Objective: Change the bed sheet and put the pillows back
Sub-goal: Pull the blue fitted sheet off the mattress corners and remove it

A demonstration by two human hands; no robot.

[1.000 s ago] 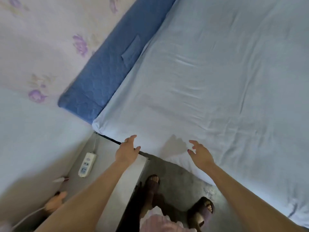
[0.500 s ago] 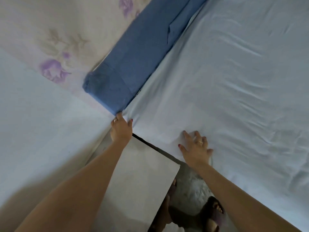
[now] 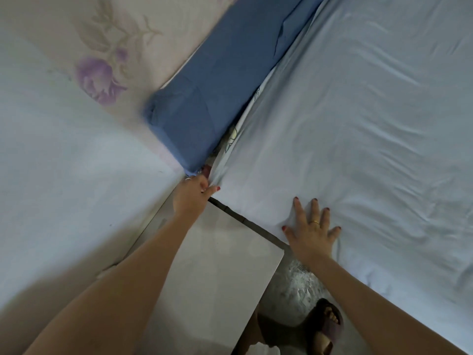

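Here is the left hand [image 3: 190, 194] at the near-left corner of the bed, its fingers [image 3: 210, 190] curled and pinching the bunched corner of the pale blue cotton bed sheet [image 3: 358, 124], right where it meets the end of the darker blue padded headboard cushion [image 3: 217, 93]. That pinch looks meant to draw the cloth down into the narrow gap between cushion and mattress, where a strip of patterned fabric shows beneath. The right hand [image 3: 311, 230] lies flat on the sheet near the bed's edge, fingers spread and straight, holding nothing; a fair guess is that it pins the cloth so the corner pull doesn't drag the whole spread sideways. The sheet itself covers the mattress across the right and far side, with soft wrinkles running over it, so smoothing seems not yet finished. Just beside the bed, under the left forearm, stands a white bedside worktop [image 3: 217, 272], and a foot in a dark slipper [image 3: 326, 326] rests on the floor below. No pillows are in view.
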